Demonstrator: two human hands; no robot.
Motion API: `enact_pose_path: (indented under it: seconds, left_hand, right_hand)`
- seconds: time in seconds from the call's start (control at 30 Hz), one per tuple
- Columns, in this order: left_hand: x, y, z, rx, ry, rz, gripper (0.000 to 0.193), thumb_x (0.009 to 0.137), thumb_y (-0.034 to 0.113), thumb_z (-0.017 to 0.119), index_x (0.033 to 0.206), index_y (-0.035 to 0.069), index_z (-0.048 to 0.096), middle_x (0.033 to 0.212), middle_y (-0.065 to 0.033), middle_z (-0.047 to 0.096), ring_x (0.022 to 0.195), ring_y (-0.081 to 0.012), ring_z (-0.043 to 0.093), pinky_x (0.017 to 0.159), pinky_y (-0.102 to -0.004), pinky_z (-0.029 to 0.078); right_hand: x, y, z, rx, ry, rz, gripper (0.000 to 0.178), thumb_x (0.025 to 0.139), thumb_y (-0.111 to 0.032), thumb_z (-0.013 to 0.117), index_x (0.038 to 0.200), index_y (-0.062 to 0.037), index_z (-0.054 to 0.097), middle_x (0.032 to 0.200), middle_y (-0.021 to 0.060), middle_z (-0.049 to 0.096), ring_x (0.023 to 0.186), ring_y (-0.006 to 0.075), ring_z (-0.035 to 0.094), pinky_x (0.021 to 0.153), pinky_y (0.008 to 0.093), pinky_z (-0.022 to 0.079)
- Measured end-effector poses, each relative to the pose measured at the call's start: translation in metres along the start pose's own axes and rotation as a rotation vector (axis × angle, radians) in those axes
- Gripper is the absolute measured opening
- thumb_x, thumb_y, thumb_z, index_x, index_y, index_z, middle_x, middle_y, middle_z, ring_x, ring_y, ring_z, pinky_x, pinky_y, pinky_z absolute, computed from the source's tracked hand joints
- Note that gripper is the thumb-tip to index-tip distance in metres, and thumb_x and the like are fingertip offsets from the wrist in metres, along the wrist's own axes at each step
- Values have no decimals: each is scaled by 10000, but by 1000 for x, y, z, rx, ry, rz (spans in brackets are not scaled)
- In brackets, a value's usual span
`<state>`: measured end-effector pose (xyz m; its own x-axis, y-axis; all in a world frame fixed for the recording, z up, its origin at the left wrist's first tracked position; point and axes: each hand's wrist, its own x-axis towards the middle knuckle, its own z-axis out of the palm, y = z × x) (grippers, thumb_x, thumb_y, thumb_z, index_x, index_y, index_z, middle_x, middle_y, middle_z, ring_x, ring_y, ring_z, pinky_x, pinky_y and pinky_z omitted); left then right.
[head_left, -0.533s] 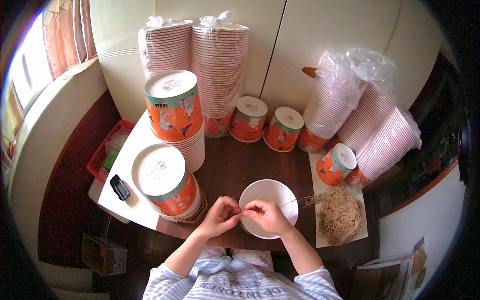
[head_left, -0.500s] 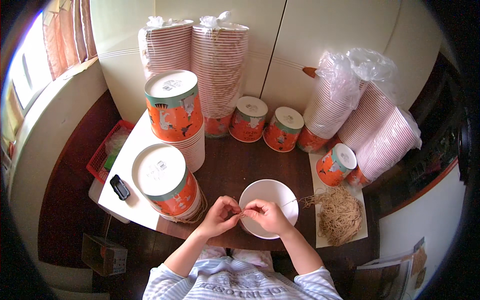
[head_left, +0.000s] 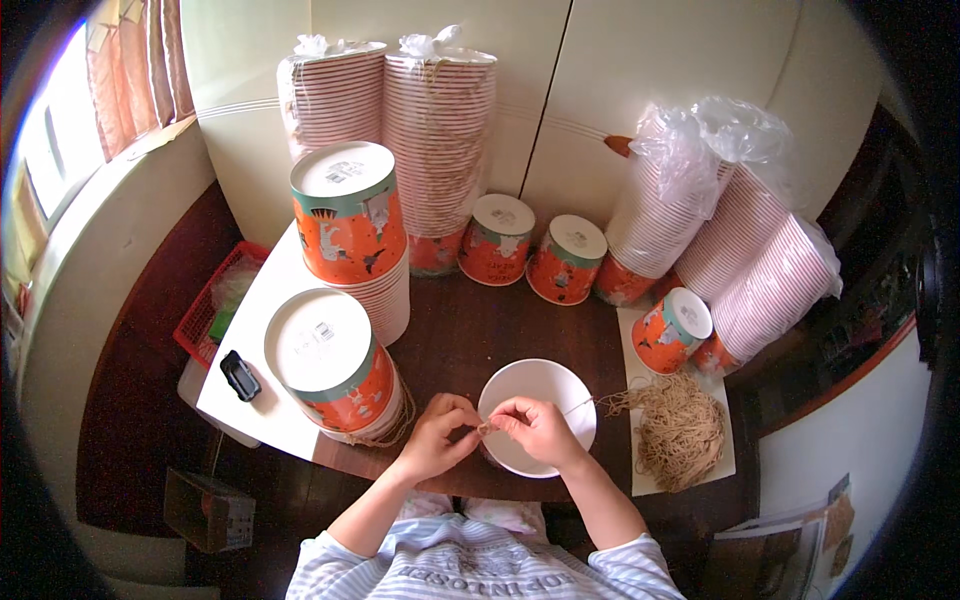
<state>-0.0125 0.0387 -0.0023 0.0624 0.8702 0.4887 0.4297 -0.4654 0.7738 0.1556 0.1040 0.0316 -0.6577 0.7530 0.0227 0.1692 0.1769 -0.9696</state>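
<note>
My left hand (head_left: 438, 438) and my right hand (head_left: 537, 432) meet over the near-left rim of an open white paper bucket (head_left: 547, 380). Fingertips of both pinch a short bit of brown twine (head_left: 486, 429) between them. A thin strand runs across the bucket's mouth toward a tangled heap of twine (head_left: 680, 428) on a pale sheet at the right. Left of my hands stands a short upside-down stack of orange and green paper buckets (head_left: 325, 345), with loops of twine hanging at its lower right side. How the twine is fastened between my fingers is too small to tell.
Behind that stack rises another bucket stack (head_left: 350, 230). Tall plastic-wrapped bucket stacks (head_left: 440, 130) line the back, more (head_left: 760, 260) lean at the right. Single upturned buckets (head_left: 497, 240) sit between them. A small black tray (head_left: 240, 375) and red basket (head_left: 215, 300) are at the left.
My fingertips have shifted slightly, and a bit more of the twine shows between them. The bucket, the stacks and the heap stay where they were.
</note>
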Motion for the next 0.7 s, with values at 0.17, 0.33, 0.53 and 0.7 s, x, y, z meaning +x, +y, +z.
enact_pose_path:
  seconds: [0.17, 0.33, 0.53, 0.7]
  left_hand:
    - [2, 3, 0, -321, 89, -167, 87, 738, 61, 613, 767, 16, 544, 859, -73, 505, 794, -163, 496, 692, -252, 392]
    - [3, 1, 1, -530, 131, -178, 72, 786, 60, 578, 787, 13, 523, 849, -44, 496, 780, -93, 471, 680, -200, 375]
    - [-3, -3, -2, -686, 252, -409, 72, 815, 68, 556, 790, 26, 503, 769, 14, 490, 698, -60, 450, 638, -187, 371]
    - [-4, -14, 2, -319, 355, -303, 70, 785, 50, 565, 751, 29, 508, 720, -8, 487, 618, -75, 454, 552, -203, 373]
  right_hand:
    - [-2, -7, 4, -204, 64, -44, 77, 790, -55, 578, 820, 11, 606, 744, 49, 628, 703, 91, 579, 637, 234, 467]
    - [-3, -7, 4, -290, 5, -25, 88, 775, -66, 583, 823, -1, 615, 742, 65, 639, 696, 115, 602, 631, 249, 474]
    - [-4, -5, 3, -298, -24, -38, 82, 781, -68, 569, 803, -1, 613, 710, 64, 633, 675, 116, 603, 610, 245, 470]
    - [-5, -4, 2, -316, -31, -67, 98, 771, -112, 567, 784, -23, 606, 709, 105, 627, 666, 201, 621, 596, 302, 473]
